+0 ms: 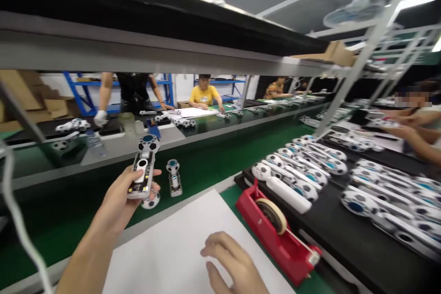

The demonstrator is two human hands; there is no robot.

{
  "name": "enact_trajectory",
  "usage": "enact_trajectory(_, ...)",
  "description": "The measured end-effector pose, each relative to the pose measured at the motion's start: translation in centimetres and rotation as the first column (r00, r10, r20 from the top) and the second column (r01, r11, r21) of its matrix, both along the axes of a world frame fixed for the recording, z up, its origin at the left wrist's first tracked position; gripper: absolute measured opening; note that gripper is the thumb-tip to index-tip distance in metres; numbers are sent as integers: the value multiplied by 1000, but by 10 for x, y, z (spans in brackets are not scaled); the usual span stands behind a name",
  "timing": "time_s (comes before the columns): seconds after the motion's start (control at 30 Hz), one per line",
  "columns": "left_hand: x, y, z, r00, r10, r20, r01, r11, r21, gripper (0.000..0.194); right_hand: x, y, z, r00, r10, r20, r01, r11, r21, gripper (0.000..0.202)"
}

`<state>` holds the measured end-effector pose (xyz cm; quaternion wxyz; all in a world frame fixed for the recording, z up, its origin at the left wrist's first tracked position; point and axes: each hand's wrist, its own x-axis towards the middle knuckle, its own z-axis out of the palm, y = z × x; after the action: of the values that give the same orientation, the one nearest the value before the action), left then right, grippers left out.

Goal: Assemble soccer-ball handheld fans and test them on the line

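My left hand [119, 197] is wrapped round a white and black football-patterned device [145, 170], its thumb on the white oval part and small yellow lights showing along the casing. The device is raised above the green surface. Below it lies another football-patterned piece [151, 200], partly hidden by my left hand. A similar device [174, 179] lies just to the right on the green surface. Over the white sheet [165, 239], my right hand [234, 264] hovers with its fingers apart and curved, holding nothing.
A red tape dispenser [275, 234] stands right of the sheet. Black trays [344, 234] on the right carry many football-patterned devices. A grey shelf beam [155, 53] crosses overhead. Several people work across the line and at right. A white cable [20, 220] hangs at left.
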<state>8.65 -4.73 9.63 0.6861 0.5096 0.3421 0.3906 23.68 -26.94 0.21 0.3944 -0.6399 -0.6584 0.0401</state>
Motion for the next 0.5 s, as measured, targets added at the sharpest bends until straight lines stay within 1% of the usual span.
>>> enact_trajectory(0.07,-22,-9,7,1000,23,20,-22,999,-35,41,-13,38,4,989,63,-130,-86,980,-178,32)
enact_trajectory(0.13,-38,-14,11,997,60,46,-58,997,-48,44,-23,81,7,983,43,-180,-103,936,-336,28)
enact_trajectory(0.2,-48,-16,13,991,108,81,-106,994,-37,46,-27,132,8,985,26,-171,-92,914,-394,23)
enact_trajectory(0.27,-54,-16,15,984,134,117,-132,991,-23,47,-27,187,7,988,-16,-157,-54,899,-435,20)
enact_trajectory(0.37,-59,-15,20,974,133,182,-134,991,-6,47,-21,263,10,979,-124,-164,16,844,-537,30)
enact_trajectory(0.43,-61,-16,24,969,128,212,-128,992,-10,49,-18,298,14,965,-175,-197,20,796,-606,32)
enact_trajectory(0.5,-63,-17,27,966,113,234,-108,994,-34,48,-18,318,17,945,-191,-265,-26,766,-643,31)
